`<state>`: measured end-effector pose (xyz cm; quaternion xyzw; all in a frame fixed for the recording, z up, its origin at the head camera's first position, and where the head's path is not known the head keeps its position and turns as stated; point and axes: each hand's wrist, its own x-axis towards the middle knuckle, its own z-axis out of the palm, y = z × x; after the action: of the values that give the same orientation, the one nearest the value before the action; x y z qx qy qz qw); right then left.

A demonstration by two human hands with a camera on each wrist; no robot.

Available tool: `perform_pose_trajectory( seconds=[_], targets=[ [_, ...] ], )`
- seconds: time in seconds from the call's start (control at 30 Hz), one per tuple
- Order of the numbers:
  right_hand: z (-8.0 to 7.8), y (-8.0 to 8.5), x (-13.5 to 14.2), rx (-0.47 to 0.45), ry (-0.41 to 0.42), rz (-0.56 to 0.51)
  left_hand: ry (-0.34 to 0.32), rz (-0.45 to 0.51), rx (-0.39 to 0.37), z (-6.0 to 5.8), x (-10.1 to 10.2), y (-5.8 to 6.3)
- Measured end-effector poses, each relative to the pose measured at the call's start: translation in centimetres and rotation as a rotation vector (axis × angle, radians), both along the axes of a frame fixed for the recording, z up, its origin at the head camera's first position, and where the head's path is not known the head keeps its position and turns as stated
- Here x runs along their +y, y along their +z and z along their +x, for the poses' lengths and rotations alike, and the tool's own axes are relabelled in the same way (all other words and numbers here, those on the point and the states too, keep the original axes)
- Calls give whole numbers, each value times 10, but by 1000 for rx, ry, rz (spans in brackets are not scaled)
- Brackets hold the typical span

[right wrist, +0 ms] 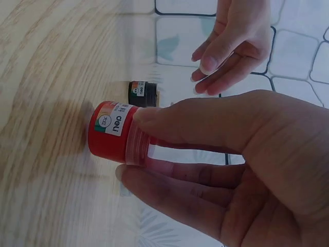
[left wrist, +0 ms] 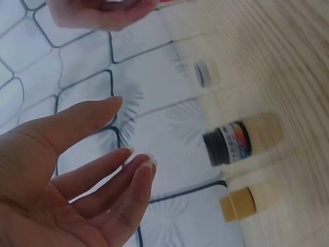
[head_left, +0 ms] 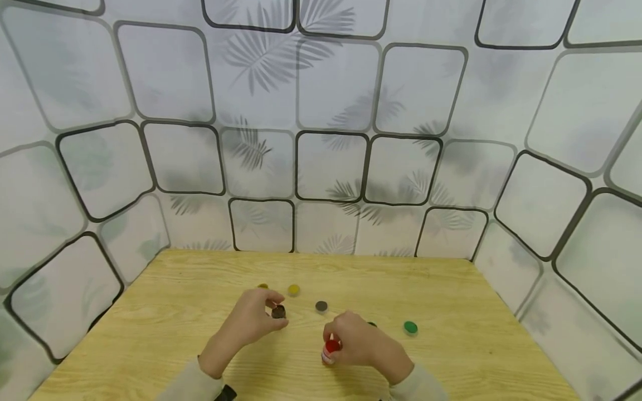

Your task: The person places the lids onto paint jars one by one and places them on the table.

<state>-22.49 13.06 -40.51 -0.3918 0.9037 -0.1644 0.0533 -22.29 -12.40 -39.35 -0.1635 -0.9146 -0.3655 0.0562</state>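
My right hand (head_left: 357, 341) pinches a small red paint jar (right wrist: 110, 131) by its pale upper rim, thumb on one side and fingers on the other. The jar's label faces the right wrist camera; whether its base touches the table I cannot tell. Over a black paint jar (left wrist: 229, 143) hovers my left hand (left wrist: 87, 175), thumb and fingers spread apart. In the left wrist view a gap separates the fingertips from that jar, which stands upright on the table.
On the wooden table (head_left: 200, 273) a yellow jar (left wrist: 238, 204) stands behind the black one. Round caps lie about: yellow (head_left: 293, 289), dark (head_left: 321, 307) and green (head_left: 410, 327). A green item (head_left: 371, 324) is mostly hidden behind my right hand. Patterned cloth (head_left: 331, 167) walls the table.
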Motion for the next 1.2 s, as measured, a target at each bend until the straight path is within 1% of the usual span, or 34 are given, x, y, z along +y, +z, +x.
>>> perform_pose_trajectory(
  seconds=[0.1,0.2,0.4,0.5,0.6,0.67,0.73,0.83,0.93,1.0,1.13,1.2],
  targets=[
    [1,-2,-2,-22,-14,29,64,-30,-9,-4,-6,-3],
    [3,-3,-3,-27,-18,41,95,-49,-21,-8,-9,-8],
    [6,-4,-7,-18,-45,81,124,-87,-95,-15,-14,-18],
    [6,-5,-7,-18,-51,96,129,-96,-114,-18,-15,-22],
    [5,-3,-6,-29,-40,70,137,-98,-118,-21,-17,-26],
    [3,0,-4,-48,-33,30,138,-103,-117,-23,-17,-29],
    [-1,4,-2,-37,-32,5,141,-112,-117,-25,-18,-32],
    [-10,10,-1,18,-31,4,134,-125,-117,-30,-16,-36],
    [-20,13,-2,100,-15,42,134,-125,-120,-34,-15,-37],
    [-26,15,-4,127,-4,63,125,-106,-131,-37,-13,-38],
    [-41,13,-12,150,-19,125,108,-92,-129,-44,-9,-40],
    [-47,11,-15,145,-28,156,104,-103,-134,-46,-7,-41]
  ],
)
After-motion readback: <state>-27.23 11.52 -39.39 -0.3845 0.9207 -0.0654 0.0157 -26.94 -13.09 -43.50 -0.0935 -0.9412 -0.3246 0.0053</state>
